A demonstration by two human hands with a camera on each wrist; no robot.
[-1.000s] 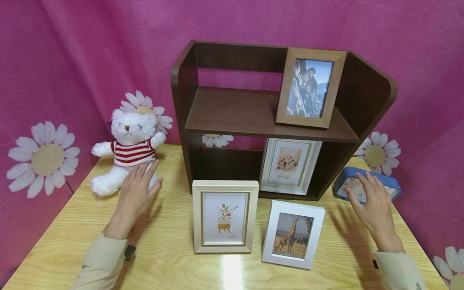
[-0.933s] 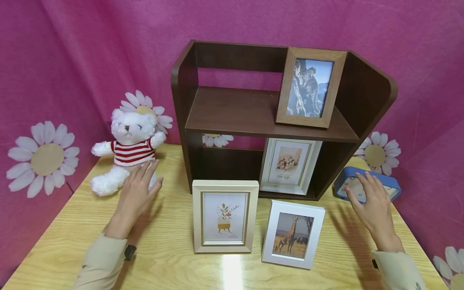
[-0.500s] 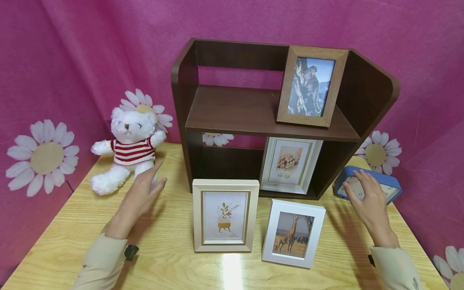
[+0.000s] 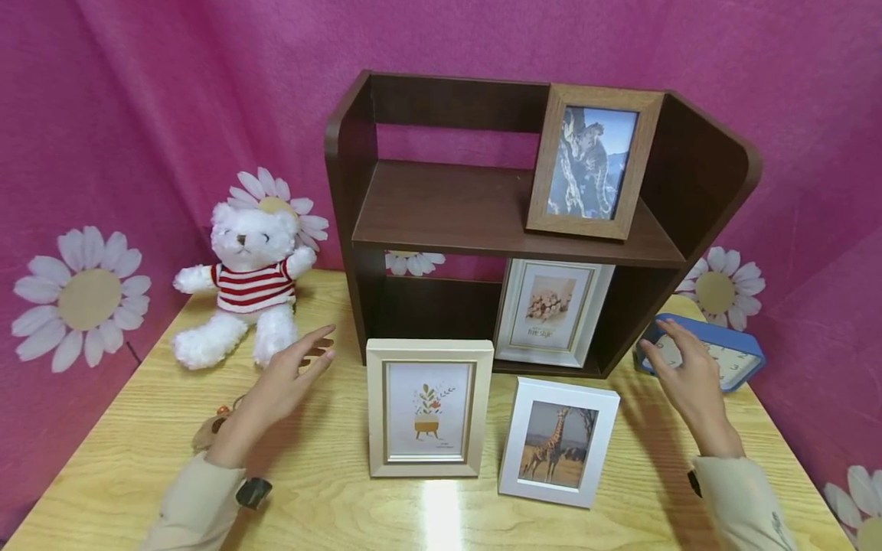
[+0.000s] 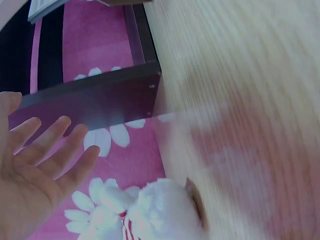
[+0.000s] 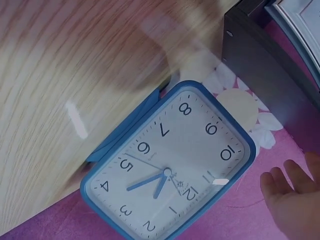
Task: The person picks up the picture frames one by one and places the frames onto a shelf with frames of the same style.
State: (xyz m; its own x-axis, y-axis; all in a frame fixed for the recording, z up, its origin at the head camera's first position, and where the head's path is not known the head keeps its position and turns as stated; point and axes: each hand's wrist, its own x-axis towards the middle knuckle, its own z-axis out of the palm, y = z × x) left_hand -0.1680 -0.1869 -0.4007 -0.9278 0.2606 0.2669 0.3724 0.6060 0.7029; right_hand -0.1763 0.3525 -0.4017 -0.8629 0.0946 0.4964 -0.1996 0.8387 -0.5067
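My left hand [image 4: 276, 390] is over the table in front of the white teddy bear [image 4: 249, 237], fingers relaxed and holding nothing. In the left wrist view the fingers [image 5: 55, 150] are spread apart near the shelf's side. My right hand [image 4: 692, 386] is before the blue alarm clock [image 4: 733, 348], partly covering its dial in the head view. The right wrist view shows the fingers [image 6: 277, 182] apart from the clock. A cream picture frame [image 4: 375, 413] and a white giraffe picture frame [image 4: 606, 451] stand between my hands.
A dark brown two-tier shelf [image 4: 441, 203] stands at the back. It holds a wooden frame [image 4: 592, 228] above and a whitish frame [image 4: 506, 321] below. A small brown object [image 4: 205, 436] lies partly behind my left wrist. A pink daisy curtain [image 4: 172, 92] hangs behind.
My left hand has moved right and toward me, away from the teddy bear, uncovering its leg and the small brown object. My right hand has shifted slightly left, showing more of the clock dial.
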